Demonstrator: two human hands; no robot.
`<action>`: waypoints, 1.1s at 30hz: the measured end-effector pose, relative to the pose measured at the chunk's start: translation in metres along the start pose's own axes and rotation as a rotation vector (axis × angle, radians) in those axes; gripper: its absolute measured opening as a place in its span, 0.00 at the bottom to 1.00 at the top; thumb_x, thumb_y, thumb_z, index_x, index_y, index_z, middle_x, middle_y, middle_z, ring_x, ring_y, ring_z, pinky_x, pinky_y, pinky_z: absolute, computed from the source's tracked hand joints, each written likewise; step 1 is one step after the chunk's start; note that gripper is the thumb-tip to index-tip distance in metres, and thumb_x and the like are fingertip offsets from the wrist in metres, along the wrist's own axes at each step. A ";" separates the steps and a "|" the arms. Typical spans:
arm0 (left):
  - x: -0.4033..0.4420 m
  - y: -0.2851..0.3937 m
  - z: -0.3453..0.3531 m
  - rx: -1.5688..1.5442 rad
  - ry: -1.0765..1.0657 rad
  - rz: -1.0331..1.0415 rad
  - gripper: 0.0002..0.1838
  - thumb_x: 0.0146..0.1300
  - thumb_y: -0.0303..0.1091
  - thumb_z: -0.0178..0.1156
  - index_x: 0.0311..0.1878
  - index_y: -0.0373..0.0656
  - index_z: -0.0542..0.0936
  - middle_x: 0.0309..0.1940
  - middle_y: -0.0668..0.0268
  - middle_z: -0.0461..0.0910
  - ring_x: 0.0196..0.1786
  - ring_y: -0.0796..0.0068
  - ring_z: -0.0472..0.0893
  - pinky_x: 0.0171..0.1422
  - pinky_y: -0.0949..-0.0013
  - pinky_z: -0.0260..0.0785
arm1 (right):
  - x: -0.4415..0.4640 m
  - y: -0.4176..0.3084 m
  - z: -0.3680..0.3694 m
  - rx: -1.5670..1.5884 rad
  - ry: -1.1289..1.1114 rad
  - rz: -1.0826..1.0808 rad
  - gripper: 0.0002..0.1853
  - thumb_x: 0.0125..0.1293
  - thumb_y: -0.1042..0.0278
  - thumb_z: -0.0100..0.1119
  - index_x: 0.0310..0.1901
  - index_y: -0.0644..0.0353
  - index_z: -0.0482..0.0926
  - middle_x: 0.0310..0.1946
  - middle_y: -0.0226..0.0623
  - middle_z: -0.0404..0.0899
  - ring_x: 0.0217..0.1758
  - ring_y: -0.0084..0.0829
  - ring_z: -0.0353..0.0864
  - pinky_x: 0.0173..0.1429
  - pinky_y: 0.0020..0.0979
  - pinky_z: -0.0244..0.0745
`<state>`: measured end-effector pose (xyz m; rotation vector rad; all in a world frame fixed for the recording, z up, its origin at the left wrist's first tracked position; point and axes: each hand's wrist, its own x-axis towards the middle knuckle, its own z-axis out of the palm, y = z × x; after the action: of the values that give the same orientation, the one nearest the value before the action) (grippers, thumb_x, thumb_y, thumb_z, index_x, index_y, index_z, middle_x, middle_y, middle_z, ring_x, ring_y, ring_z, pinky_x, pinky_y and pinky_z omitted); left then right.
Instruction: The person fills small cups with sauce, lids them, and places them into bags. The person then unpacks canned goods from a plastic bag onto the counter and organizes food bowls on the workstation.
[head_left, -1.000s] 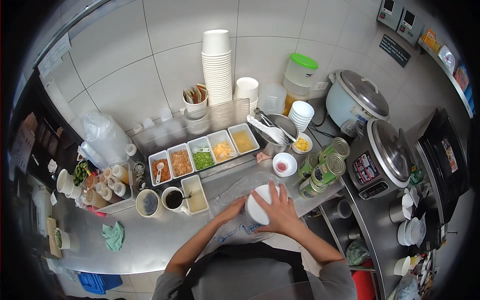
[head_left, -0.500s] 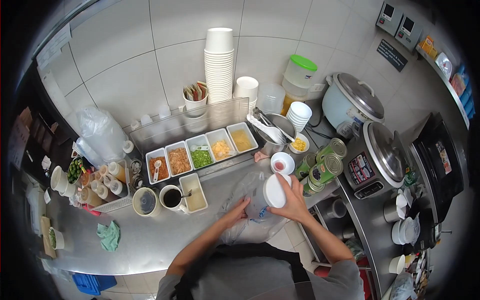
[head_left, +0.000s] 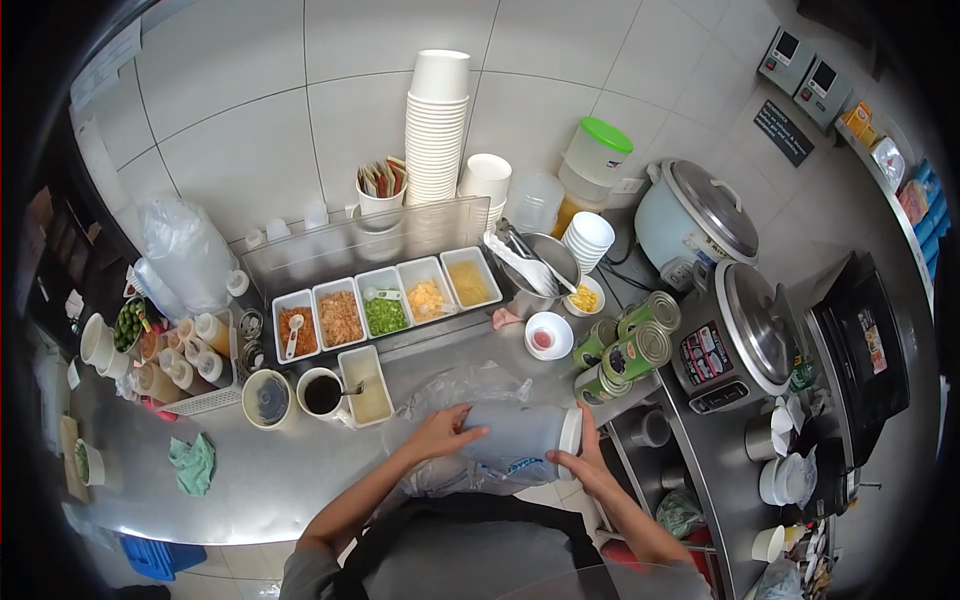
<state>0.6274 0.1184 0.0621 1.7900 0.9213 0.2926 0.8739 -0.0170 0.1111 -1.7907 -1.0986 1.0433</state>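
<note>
A translucent plastic jar [head_left: 515, 432] with a white lid [head_left: 570, 438] and blue lettering lies tipped on its side, its lid pointing right. My right hand [head_left: 588, 465] grips the lid end, thumb in front and fingers behind. Around the other end curls my left hand [head_left: 440, 436], with the thumb along the jar's side. A crumpled clear plastic bag [head_left: 425, 478] spreads under and behind the jar at the counter's front edge. What the jar contains cannot be made out.
Topping trays [head_left: 385, 312] line the steel counter [head_left: 290, 480]. A mug of dark liquid [head_left: 323, 393] and an oblong tub [head_left: 367, 385] stand left of my hands. Green cans [head_left: 635, 350] and a small white bowl [head_left: 549, 336] are to the right, with cookers [head_left: 740, 330] beyond.
The jar has turned from tilted upright to nearly horizontal, its lid swinging right and down. My right hand has moved down with the lid; my left hand has shifted left toward the base.
</note>
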 end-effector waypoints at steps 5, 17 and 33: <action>-0.005 -0.053 0.013 -0.175 -0.143 0.152 0.29 0.55 0.47 0.60 0.56 0.38 0.72 0.37 0.56 0.76 0.42 0.62 0.76 0.47 0.65 0.67 | 0.010 -0.061 -0.009 -0.563 -0.147 -0.209 0.57 0.36 0.57 0.72 0.70 0.46 0.47 0.57 0.54 0.54 0.62 0.50 0.55 0.68 0.42 0.51; -0.024 -0.057 0.060 0.726 0.113 0.382 0.56 0.35 0.54 0.71 0.69 0.49 0.55 0.61 0.58 0.63 0.67 0.58 0.59 0.65 0.42 0.50 | 0.046 -0.130 0.007 -1.001 -0.455 -0.261 0.57 0.31 0.52 0.72 0.68 0.42 0.52 0.59 0.61 0.52 0.59 0.62 0.54 0.65 0.51 0.53; -0.117 -0.086 0.041 0.522 -0.179 0.067 0.11 0.52 0.34 0.56 0.39 0.44 0.80 0.34 0.54 0.81 0.41 0.52 0.80 0.43 0.53 0.73 | 0.124 -0.072 -0.020 -0.908 -0.194 -0.597 0.60 0.18 0.53 0.73 0.64 0.53 0.57 0.51 0.51 0.61 0.55 0.53 0.62 0.61 0.47 0.56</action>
<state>0.5343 0.0209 -0.0048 2.2839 0.8602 -0.0788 0.9070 0.1178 0.1532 -1.7886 -2.3012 0.3470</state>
